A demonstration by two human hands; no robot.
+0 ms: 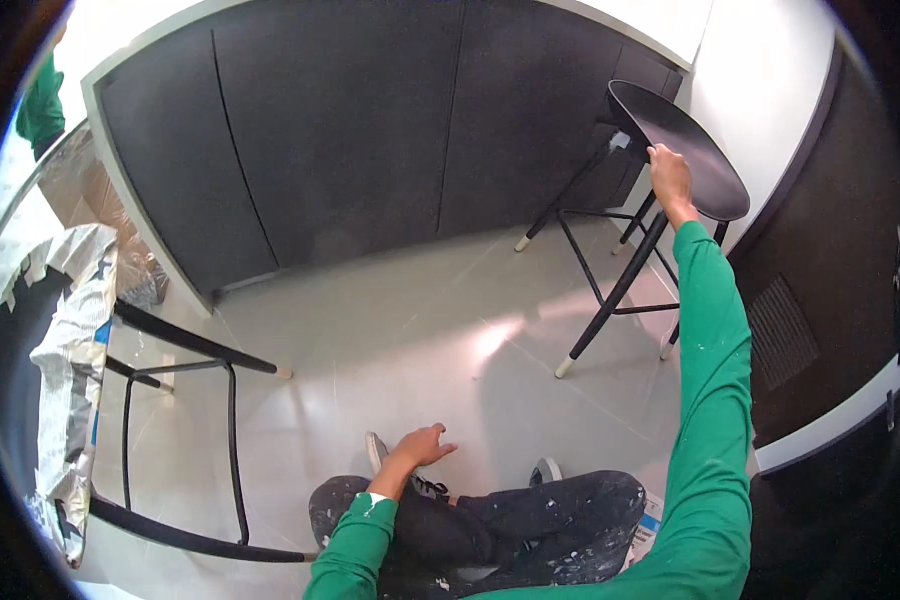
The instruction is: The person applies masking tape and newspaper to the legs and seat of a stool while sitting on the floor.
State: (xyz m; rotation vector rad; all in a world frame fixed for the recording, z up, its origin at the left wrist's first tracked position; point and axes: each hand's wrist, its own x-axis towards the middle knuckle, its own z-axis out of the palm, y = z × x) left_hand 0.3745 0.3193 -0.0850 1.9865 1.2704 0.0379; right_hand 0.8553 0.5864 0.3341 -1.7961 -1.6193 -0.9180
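Observation:
My right hand [672, 180] reaches out at the far right, its fingers closed at the near edge of a black bar stool's [700, 150] seat. That stool stands upright on dark legs with pale tips, joined by a thin black footrest frame. A small whitish patch shows under its seat, beside my fingers. Above my bent leg and shoe, my left hand [425, 447] hangs with its fingers apart, holding nothing. To my left is another dark stool [180, 340], lying tipped, its legs pointing toward me and the middle. Torn printed paper [75, 350] wraps the edge of its seat.
Dark cabinet panels [340, 120] with a pale frame run along the back. Light grey tiles cover the floor [390, 330]. A dark door [800, 250] with a vent grille stands at right. Plastic-wrapped cardboard [100, 200] and a person in a green sleeve [42, 105] are at far left.

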